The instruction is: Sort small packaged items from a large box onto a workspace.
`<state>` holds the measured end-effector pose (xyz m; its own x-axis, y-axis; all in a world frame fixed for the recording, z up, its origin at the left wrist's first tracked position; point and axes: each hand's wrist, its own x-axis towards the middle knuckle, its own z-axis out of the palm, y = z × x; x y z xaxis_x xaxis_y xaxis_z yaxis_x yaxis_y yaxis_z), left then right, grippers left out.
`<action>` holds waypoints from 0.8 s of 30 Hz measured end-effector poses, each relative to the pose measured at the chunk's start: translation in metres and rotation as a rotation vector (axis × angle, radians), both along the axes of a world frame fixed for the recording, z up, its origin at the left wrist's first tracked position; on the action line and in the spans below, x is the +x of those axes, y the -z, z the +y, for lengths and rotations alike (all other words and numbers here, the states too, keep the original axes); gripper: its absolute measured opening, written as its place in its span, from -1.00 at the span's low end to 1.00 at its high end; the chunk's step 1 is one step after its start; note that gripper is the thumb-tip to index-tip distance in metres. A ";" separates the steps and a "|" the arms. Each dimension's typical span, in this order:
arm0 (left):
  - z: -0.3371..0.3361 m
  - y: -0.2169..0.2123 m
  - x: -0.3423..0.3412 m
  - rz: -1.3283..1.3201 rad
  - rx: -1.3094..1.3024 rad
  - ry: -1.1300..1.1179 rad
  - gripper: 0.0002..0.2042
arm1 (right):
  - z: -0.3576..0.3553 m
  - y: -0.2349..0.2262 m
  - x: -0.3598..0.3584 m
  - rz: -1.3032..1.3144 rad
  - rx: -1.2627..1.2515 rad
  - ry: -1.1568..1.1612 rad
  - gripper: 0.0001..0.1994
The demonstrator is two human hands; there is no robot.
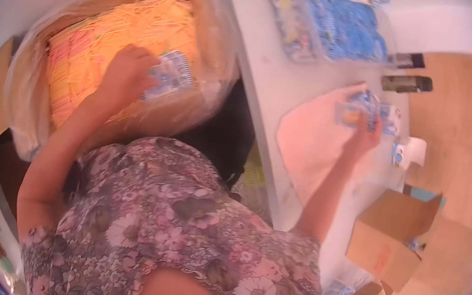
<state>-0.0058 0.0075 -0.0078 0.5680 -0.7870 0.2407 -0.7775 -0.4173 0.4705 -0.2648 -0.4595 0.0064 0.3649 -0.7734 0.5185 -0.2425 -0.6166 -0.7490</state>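
My left hand (126, 75) is over a lined cardboard box, its fingers closed on a flat blue-and-white printed packet (173, 76). Beneath it the box is filled with many thin yellow, orange and pink strips (96, 44). Over on the right, my right hand (364, 136) pinches another blue printed packet (366, 106) above a pale pink sheet (311, 131) on the white table. Blur hides the details of both packets. More small printed pieces (391, 119) lie just beyond my right fingers.
A clear tub (323, 54) of blue-striped packets stands at the table's far side. Two dark cylindrical objects (407, 83) lie by its edge. An open cardboard box (385, 231) is at the right, with a white roll-like item (412, 151) above it. The white table (261, 60) edge runs beside the strip box.
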 end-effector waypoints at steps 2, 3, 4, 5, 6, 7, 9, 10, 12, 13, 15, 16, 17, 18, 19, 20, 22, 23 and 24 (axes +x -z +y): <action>-0.013 0.008 0.003 -0.056 0.071 -0.001 -0.59 | -0.043 0.019 -0.019 0.106 -0.089 -0.023 -0.66; -0.017 0.011 0.003 -0.054 0.114 -0.029 -0.57 | -0.056 0.024 -0.023 0.215 -0.188 0.038 -0.65; -0.022 0.013 0.004 -0.053 0.158 -0.054 -0.55 | -0.065 0.028 -0.029 0.321 -0.289 0.100 -0.63; -0.026 0.017 0.005 -0.016 0.151 -0.086 -0.54 | -0.075 0.031 -0.033 0.331 -0.352 0.110 -0.61; -0.028 0.018 0.004 0.022 0.137 -0.119 -0.53 | -0.082 0.031 -0.035 0.341 -0.422 0.121 -0.59; -0.030 0.013 0.002 0.018 0.161 -0.153 -0.53 | -0.085 0.032 -0.039 0.338 -0.542 0.173 -0.58; -0.031 0.005 -0.002 0.040 0.160 -0.233 -0.54 | -0.075 0.024 -0.038 0.302 -0.630 0.236 -0.56; -0.029 0.006 -0.001 0.035 0.173 -0.254 -0.54 | -0.057 0.017 -0.032 0.274 -0.593 0.246 -0.55; -0.026 0.011 0.003 0.107 0.044 -0.284 -0.63 | -0.020 0.005 -0.023 0.274 -0.610 0.291 -0.57; -0.025 0.010 0.005 0.105 0.047 -0.288 -0.63 | -0.002 -0.001 -0.018 0.280 -0.636 0.353 -0.59; -0.021 0.008 0.008 0.215 0.046 -0.333 -0.73 | 0.031 -0.013 -0.006 0.223 -0.611 0.292 -0.62; -0.018 0.010 0.009 0.214 0.045 -0.336 -0.73 | 0.047 -0.018 0.001 0.169 -0.590 0.234 -0.66; -0.016 0.012 0.009 0.156 0.010 -0.317 -0.77 | 0.061 -0.026 0.007 0.168 -0.592 0.233 -0.66; -0.014 0.012 0.009 0.099 -0.027 -0.299 -0.81 | 0.074 -0.033 0.014 0.143 -0.722 0.160 -0.69; -0.012 0.011 0.009 0.101 -0.030 -0.303 -0.81 | 0.088 -0.039 0.022 0.117 -0.851 0.085 -0.72; -0.011 0.004 0.006 0.024 -0.064 -0.293 -0.84 | 0.108 -0.047 0.030 0.114 -0.926 0.031 -0.72; -0.009 0.001 0.005 -0.050 -0.105 -0.297 -0.87 | 0.138 -0.046 0.046 0.152 -0.911 -0.195 -0.69; -0.008 0.005 0.006 0.051 -0.187 -0.226 -0.87 | 0.149 -0.039 0.055 0.191 -0.813 -0.363 -0.67; -0.004 0.008 0.006 0.144 -0.260 -0.166 -0.88 | 0.186 -0.048 0.079 0.211 -0.639 -0.509 -0.70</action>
